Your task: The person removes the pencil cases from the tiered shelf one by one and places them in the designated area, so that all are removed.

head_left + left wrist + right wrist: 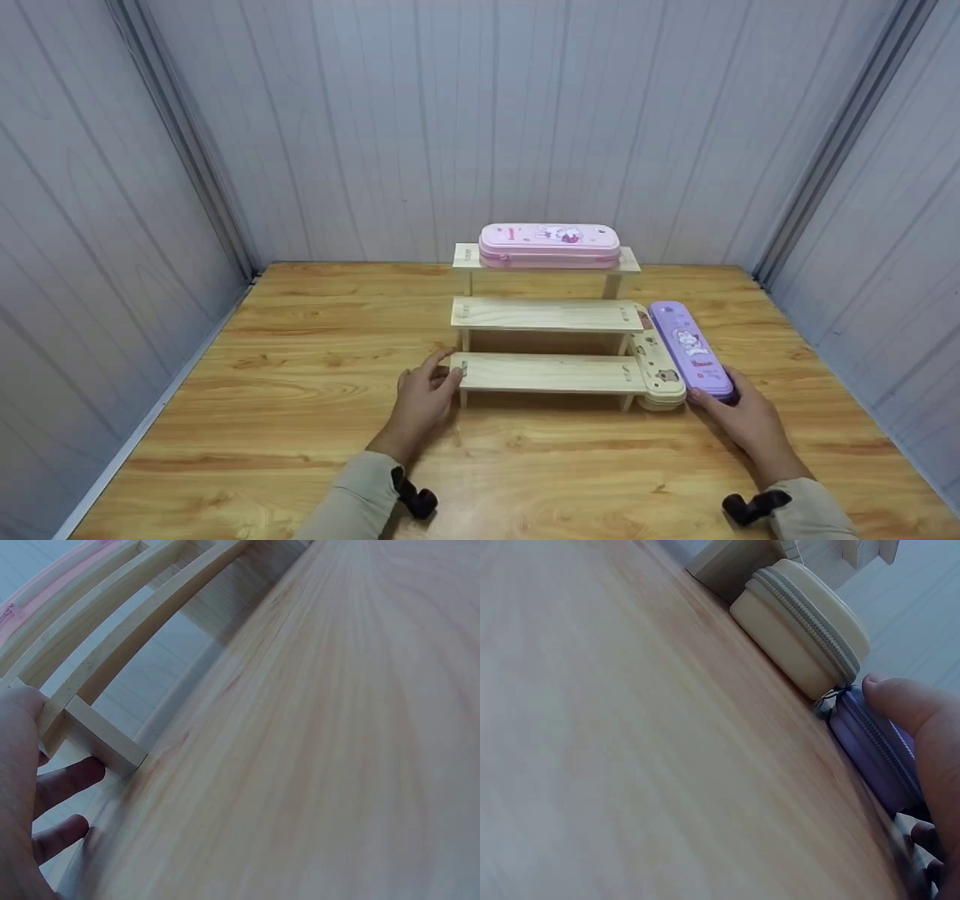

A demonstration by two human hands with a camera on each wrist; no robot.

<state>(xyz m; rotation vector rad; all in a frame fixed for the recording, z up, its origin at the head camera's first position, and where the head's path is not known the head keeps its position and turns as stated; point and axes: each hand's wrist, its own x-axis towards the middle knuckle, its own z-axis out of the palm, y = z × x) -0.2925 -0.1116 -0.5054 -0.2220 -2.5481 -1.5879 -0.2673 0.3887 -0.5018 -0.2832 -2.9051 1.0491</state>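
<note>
A three-step wooden rack (551,373) stands on the table. At the left end of its lowest step, my left hand (426,397) grips the board, thumb on the near side and fingers around the end; the left wrist view shows the fingers (71,784) by the leg. My right hand (750,424) holds the near end of a purple pencil case (686,345) between thumb and fingers. Against the rack's right side lies a cream pencil case (660,367), beside the purple one and partly hidden under the steps. On the top step rests a pink pencil case (550,244).
The wood-grain table (315,360) extends around the rack. Pale panel walls (360,127) enclose it at the back and both sides. The rack's middle step (546,313) carries nothing.
</note>
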